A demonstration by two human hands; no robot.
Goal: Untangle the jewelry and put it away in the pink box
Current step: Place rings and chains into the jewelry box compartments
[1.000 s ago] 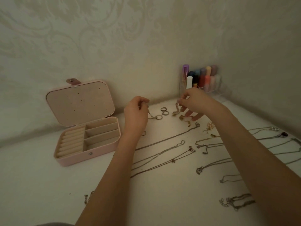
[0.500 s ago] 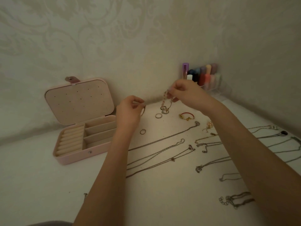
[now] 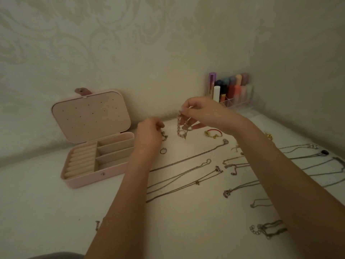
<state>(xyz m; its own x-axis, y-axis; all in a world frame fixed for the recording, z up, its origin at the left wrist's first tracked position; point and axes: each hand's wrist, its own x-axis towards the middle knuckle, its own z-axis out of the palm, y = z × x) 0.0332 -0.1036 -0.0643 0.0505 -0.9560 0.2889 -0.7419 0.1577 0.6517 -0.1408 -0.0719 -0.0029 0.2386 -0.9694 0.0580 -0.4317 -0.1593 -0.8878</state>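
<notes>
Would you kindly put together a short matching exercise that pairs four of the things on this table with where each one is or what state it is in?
Things:
1. pink box
2. pink bead bracelet
3. red cord bracelet
4. small ring

Places or states:
A. lying on the table just right of the left wrist
B. hanging from the fingers of the right hand
C. lid open, standing at the left
D. lying on the table below the right hand

Pairs: 1-C, 2-B, 3-D, 4-A
</notes>
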